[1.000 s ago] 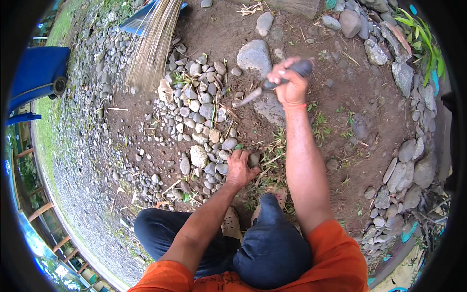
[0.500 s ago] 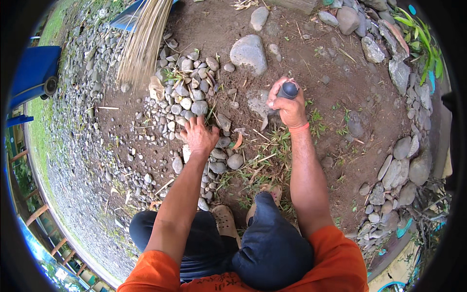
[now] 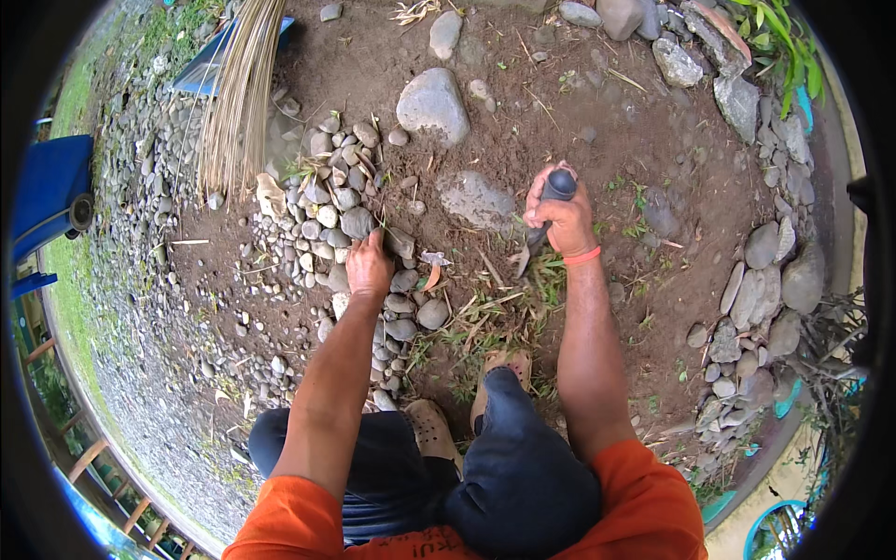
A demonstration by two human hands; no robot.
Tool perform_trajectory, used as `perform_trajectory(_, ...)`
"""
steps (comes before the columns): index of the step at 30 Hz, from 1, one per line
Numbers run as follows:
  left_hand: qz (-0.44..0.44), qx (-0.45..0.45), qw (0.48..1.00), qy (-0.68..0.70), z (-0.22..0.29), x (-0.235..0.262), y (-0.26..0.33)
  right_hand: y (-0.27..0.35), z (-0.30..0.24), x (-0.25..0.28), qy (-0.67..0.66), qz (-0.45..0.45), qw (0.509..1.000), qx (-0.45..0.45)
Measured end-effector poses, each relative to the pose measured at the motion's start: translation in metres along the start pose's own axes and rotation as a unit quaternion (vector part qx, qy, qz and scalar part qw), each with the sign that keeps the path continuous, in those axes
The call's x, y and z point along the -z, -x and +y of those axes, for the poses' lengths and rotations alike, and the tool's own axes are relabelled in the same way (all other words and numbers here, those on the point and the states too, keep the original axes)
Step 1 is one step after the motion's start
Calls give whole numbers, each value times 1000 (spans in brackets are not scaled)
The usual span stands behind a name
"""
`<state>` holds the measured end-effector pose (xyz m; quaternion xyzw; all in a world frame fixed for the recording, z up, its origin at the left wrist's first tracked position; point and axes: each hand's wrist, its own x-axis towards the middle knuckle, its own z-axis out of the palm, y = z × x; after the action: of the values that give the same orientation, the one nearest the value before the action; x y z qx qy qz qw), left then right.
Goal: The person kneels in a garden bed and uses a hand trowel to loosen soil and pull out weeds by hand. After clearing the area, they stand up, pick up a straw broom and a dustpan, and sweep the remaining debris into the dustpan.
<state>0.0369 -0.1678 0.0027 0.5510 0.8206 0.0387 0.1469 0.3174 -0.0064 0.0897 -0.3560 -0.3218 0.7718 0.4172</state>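
Note:
Among the grey stones [image 3: 357, 222], my left hand [image 3: 370, 269] is closed, its fingertips pinching at a thin tuft of grass [image 3: 381, 222] that sticks up between the stones. Part of that tuft is hidden by the fingers. My right hand [image 3: 564, 219] is wrapped around the black handle of a hand tool [image 3: 560, 183], whose narrow metal blade points down toward the soil. Pulled green weeds [image 3: 495, 317] lie on the ground below the blade. Just left of the right hand, a flat stone [image 3: 476, 200] is sunk in the dirt.
A large grey rock [image 3: 433, 106] sits in the bare soil ahead. A stick broom [image 3: 241, 103] and a blue dustpan [image 3: 207, 65] are at the upper left, a blue wheeled bin [image 3: 51, 191] at the far left. Stacked rocks [image 3: 761, 291] edge the right side.
My left hand has gone from spread fingers on the stones to a pinch at the grass. The right hand has turned slightly, showing more of the tool's blade. The view has shifted somewhat.

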Motion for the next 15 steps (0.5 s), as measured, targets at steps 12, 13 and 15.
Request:
perform_trajectory(12,-79,-130,939,307,125,13,70,-98,43,-126,85,-1,987,133)
perform_trajectory(13,-131,-149,930,311,138,9,81,-94,46,-123,40,-40,991,123)
perform_trajectory(15,-171,-154,898,375,149,6,98,-80,43,-109,59,-35,995,68)
